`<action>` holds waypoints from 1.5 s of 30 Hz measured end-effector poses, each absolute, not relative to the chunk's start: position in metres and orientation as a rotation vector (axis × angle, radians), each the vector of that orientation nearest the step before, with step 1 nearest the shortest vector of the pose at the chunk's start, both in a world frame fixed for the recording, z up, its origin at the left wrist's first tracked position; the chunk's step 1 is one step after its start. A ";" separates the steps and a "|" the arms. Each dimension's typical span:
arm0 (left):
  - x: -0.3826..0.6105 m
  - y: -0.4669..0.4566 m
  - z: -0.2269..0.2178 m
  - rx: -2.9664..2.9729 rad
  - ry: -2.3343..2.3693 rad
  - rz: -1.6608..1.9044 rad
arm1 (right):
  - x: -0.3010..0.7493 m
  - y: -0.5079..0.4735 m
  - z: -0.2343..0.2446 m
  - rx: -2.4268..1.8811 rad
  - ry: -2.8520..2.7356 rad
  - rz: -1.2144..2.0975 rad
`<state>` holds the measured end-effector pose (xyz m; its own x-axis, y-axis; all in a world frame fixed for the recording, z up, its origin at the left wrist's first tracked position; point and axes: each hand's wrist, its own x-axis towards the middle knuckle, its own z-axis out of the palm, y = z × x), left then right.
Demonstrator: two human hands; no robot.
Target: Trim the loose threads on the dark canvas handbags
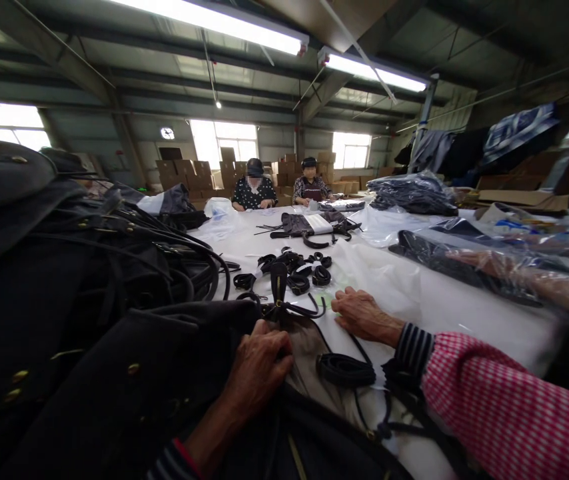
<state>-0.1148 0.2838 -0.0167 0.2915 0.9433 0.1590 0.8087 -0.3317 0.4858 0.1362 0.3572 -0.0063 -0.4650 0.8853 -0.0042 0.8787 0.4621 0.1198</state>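
Note:
My left hand (259, 367) is closed on the opening of a black bag (164, 387) that lies in front of me, fingers curled over its edge. My right hand (362, 315) rests on the white table cover (414, 293) beside the bag, fingers bent and pressed down; whether anything is under them is hidden. A coiled black strap (345, 369) lies just below my right wrist. Several more rolled straps (297, 270) lie further out on the table.
A tall pile of black bags (64, 253) fills the left. Plastic-wrapped goods (504, 260) lie on the right. Another dark bag (314, 225) sits mid-table. Two people (279, 187) sit at the far end, cardboard boxes (189, 175) behind them.

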 end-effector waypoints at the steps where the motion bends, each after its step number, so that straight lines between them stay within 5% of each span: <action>1: -0.115 0.284 -0.017 2.251 1.589 0.605 | 0.131 0.359 -0.011 1.597 2.634 0.148; 9: -0.116 0.283 -0.019 2.253 1.599 0.568 | 0.146 0.358 0.007 1.806 2.798 -0.092; 14: -0.116 0.287 -0.019 2.262 1.613 0.549 | 0.184 0.344 0.046 2.182 3.141 -1.305; 17: -0.116 0.288 -0.017 2.268 1.614 0.532 | 0.196 0.334 0.069 2.395 3.290 -1.563; 21: -0.115 0.287 -0.013 2.269 1.615 0.502 | 0.200 0.328 0.093 2.656 3.589 -1.302; 24: -0.114 0.286 -0.010 2.281 1.609 0.457 | 0.196 0.329 0.090 2.379 3.568 -1.040; 28: -0.113 0.285 -0.007 2.294 1.618 0.412 | 0.185 0.325 0.073 1.606 2.907 -1.266; 34: -0.113 0.285 -0.010 2.279 1.615 0.420 | 0.181 0.321 0.084 1.746 3.070 -1.963; 38: -0.114 0.287 -0.011 2.297 1.594 0.416 | 0.179 0.325 0.088 1.859 3.159 -1.687; 42: -0.115 0.288 -0.009 2.326 1.575 0.376 | 0.157 0.302 0.070 1.521 3.017 -1.712; 45: -0.114 0.287 -0.008 2.323 1.616 0.373 | 0.138 0.272 0.044 1.335 2.994 -1.276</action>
<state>-0.1143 0.2873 -0.0080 0.3386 0.9397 0.0482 0.8657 -0.3312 0.3754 0.1378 0.2719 0.0442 -0.6523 0.7565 0.0468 0.4903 0.4683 -0.7351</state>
